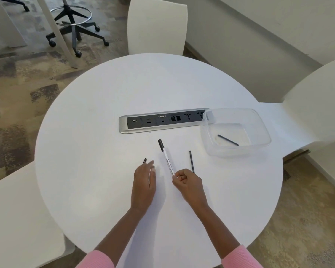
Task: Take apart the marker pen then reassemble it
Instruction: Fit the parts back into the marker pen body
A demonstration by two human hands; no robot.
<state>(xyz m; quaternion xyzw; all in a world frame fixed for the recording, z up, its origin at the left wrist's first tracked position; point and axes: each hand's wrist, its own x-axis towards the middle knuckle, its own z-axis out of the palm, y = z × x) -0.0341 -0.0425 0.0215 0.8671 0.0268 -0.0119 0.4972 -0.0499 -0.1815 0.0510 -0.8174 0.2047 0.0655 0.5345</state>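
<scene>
A white marker pen barrel point(167, 159) with a black cap at its far end points away from me. My right hand point(188, 183) pinches its near end. A thin black rod point(191, 161) lies on the table just right of that hand. A small black piece point(144, 161) rests on the table just beyond the fingertips of my left hand point(143, 183). That hand is flat and open, fingers apart, holding nothing. Another thin black rod point(228, 140) lies inside the clear plastic container point(259, 120) at the right.
The round white table point(97, 132) has a grey socket strip point(162, 120) set in its middle. White chairs stand at the far side point(157, 26), at the right point(317, 105) and at the near left point(17, 219). A wheeled stool base point(75, 26) is on the carpet.
</scene>
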